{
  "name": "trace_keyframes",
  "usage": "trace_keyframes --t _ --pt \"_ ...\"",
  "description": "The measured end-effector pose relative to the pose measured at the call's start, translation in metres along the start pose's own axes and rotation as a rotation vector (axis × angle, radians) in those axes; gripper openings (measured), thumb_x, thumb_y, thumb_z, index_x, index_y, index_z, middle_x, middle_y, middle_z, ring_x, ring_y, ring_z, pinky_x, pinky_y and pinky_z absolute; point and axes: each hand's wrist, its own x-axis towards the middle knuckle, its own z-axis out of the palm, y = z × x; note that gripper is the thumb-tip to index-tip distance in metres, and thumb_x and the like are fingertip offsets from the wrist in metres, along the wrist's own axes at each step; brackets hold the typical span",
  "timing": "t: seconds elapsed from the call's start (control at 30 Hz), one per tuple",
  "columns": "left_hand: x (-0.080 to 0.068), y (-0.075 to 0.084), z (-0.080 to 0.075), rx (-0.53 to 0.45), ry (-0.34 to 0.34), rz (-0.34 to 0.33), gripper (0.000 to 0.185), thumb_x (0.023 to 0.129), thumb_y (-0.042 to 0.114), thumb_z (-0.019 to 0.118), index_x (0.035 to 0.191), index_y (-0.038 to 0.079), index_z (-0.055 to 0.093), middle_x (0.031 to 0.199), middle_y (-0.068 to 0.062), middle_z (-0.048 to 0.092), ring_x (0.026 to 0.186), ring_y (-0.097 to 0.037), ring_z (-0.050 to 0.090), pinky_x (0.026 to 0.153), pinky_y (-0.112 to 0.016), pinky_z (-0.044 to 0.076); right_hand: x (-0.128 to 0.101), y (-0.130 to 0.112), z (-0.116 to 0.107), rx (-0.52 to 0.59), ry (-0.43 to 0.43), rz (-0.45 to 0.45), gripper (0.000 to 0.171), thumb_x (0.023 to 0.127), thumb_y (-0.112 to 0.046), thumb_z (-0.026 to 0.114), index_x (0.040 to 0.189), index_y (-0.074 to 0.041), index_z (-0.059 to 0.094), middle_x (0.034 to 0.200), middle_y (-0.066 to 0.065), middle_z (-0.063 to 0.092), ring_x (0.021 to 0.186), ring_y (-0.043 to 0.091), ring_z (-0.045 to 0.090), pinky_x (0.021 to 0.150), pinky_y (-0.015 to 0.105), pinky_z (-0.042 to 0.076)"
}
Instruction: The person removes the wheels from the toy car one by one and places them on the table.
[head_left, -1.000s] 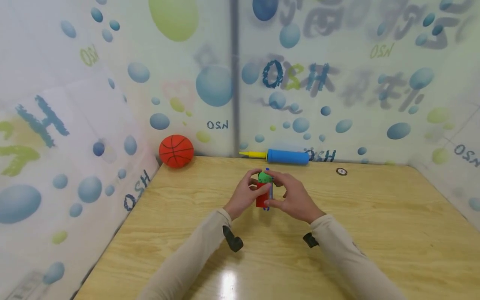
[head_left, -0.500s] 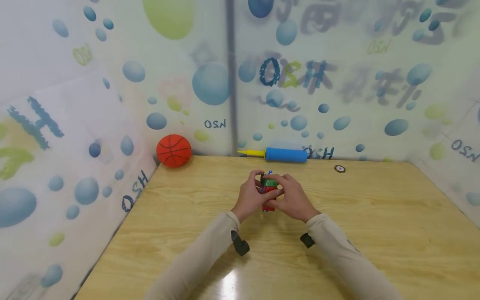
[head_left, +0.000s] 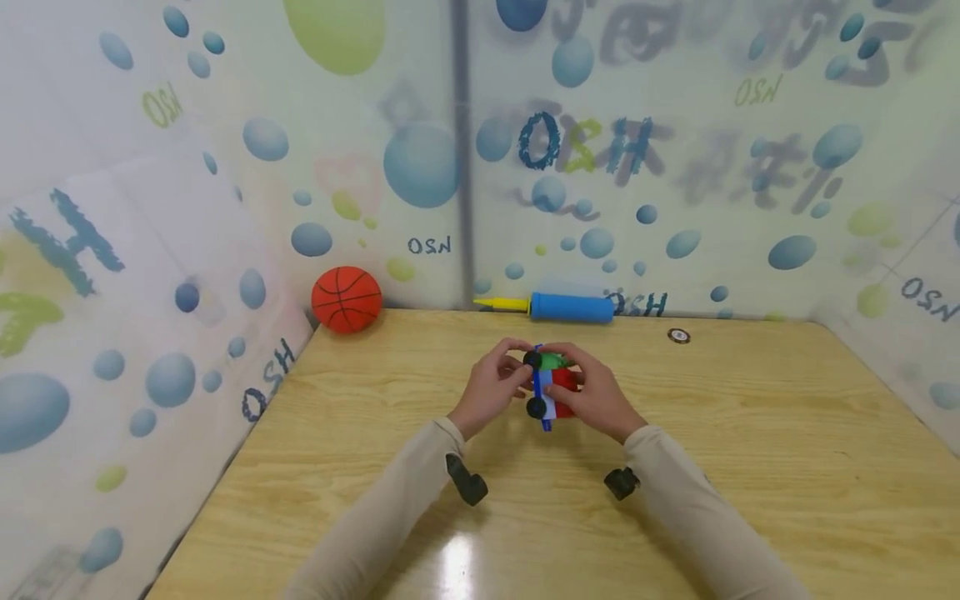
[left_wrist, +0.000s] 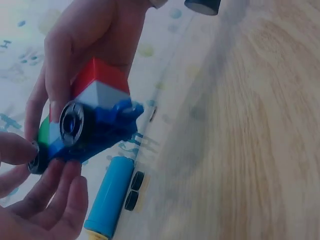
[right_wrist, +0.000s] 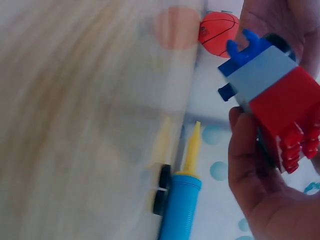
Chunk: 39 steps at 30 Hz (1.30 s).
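In the head view, a toy block car (head_left: 543, 387) is held in the air between both hands, tipped so its blue base and black wheels face left. My right hand (head_left: 596, 392) grips its body, with the thumb on the pale blue and red blocks (head_left: 567, 393) and fingers by the green block (head_left: 553, 362). My left hand (head_left: 491, 385) pinches the black wheel (head_left: 532, 360) at the far end; its thumb and fingers show around a wheel (left_wrist: 34, 159) in the left wrist view. A nearer black wheel (head_left: 536, 408) shows below. Fingers hide part of the body.
A red ball (head_left: 347, 300) sits at the table's back left corner. A blue and yellow hand pump (head_left: 572, 307) lies along the back edge, with two small black round pieces (left_wrist: 135, 191) near it. A round chip (head_left: 678, 336) lies at the back right.
The car has been turned: its red and green side faced me, and now the blue base and wheels show at left. The left hand moved right, then back left, to a wheel.
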Motion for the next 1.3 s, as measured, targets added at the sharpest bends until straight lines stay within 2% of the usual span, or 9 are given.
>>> trace_keyframes --t 0.2,0.3,0.4,0.5,0.6,0.73,0.93,1.2,1.3 --pt "0.002 -0.001 0.000 -0.002 -0.036 0.010 0.028 0.098 0.019 0.066 0.124 0.014 0.058 0.096 -0.017 0.066 0.091 -0.045 0.069 0.074 -0.031 0.060 -0.004 0.005 0.000 0.130 -0.056 0.080 0.056 0.098 -0.012 0.062 0.150 -0.026 0.044 0.141 0.018 0.051 0.101 0.031 0.067 0.083 0.041 0.059" --pt "0.004 0.001 0.003 0.001 -0.050 0.024 0.027 0.096 0.020 0.069 0.120 0.012 0.058 0.090 -0.012 0.063 0.089 -0.047 0.068 0.076 -0.037 0.061 -0.004 0.004 0.002 0.175 -0.053 0.107 0.062 0.100 -0.014 0.060 0.155 -0.029 0.037 0.138 0.020 0.051 0.102 0.029 0.065 0.083 0.038 0.057" --pt "0.004 0.000 0.006 0.031 -0.047 0.053 0.026 0.095 0.019 0.070 0.117 0.011 0.059 0.088 -0.011 0.063 0.080 -0.038 0.068 0.078 -0.048 0.061 -0.006 0.004 0.006 0.193 -0.050 0.140 0.064 0.101 -0.020 0.059 0.157 -0.033 0.031 0.142 0.019 0.049 0.108 0.029 0.061 0.085 0.034 0.054" --pt "0.003 0.000 0.007 0.063 -0.034 0.081 0.025 0.094 0.018 0.070 0.116 0.010 0.061 0.087 -0.010 0.062 0.072 -0.021 0.066 0.078 -0.052 0.060 -0.009 0.005 0.010 0.208 -0.078 0.164 0.063 0.102 -0.025 0.059 0.158 -0.033 0.030 0.150 0.017 0.043 0.113 0.029 0.058 0.088 0.033 0.052" --pt "0.001 0.001 0.007 0.120 -0.022 0.122 0.024 0.094 0.017 0.071 0.115 0.012 0.062 0.084 -0.008 0.061 0.066 -0.011 0.060 0.070 -0.040 0.060 -0.011 0.007 0.012 0.237 -0.100 0.164 0.064 0.102 -0.026 0.059 0.158 -0.032 0.029 0.151 0.017 0.044 0.115 0.031 0.061 0.094 0.038 0.054" --pt "-0.001 0.005 0.005 0.200 -0.039 0.189 0.022 0.093 0.018 0.072 0.112 0.015 0.063 0.077 -0.005 0.062 0.063 -0.012 0.055 0.059 -0.023 0.048 -0.013 0.009 0.013 0.262 -0.096 0.159 0.065 0.101 -0.025 0.060 0.158 -0.032 0.030 0.149 0.016 0.048 0.115 0.028 0.065 0.097 0.039 0.056" --pt "0.001 0.011 0.002 0.238 -0.043 0.239 0.021 0.092 0.018 0.074 0.110 0.015 0.063 0.068 -0.004 0.060 0.058 -0.013 0.054 0.054 -0.022 0.046 -0.011 0.005 0.012 0.324 -0.074 0.164 0.059 0.102 -0.021 0.058 0.156 -0.025 0.035 0.141 0.021 0.048 0.107 0.029 0.068 0.090 0.033 0.058" --pt "0.001 0.013 0.005 0.113 -0.077 0.212 0.018 0.091 0.012 0.074 0.099 0.006 0.060 0.076 -0.012 0.064 0.055 -0.013 0.048 0.052 -0.021 0.041 -0.011 0.002 0.012 0.279 -0.041 0.138 0.052 0.100 -0.013 0.059 0.149 -0.015 0.044 0.132 0.024 0.052 0.095 0.020 0.059 0.078 0.029 0.053" --pt "0.001 0.013 0.006 0.065 -0.079 0.197 0.018 0.091 0.011 0.073 0.093 0.005 0.056 0.078 -0.013 0.062 0.056 -0.027 0.052 0.055 -0.020 0.043 -0.011 0.002 0.013 0.264 -0.036 0.104 0.049 0.100 -0.012 0.060 0.147 -0.014 0.045 0.131 0.024 0.052 0.095 0.021 0.058 0.077 0.030 0.053"
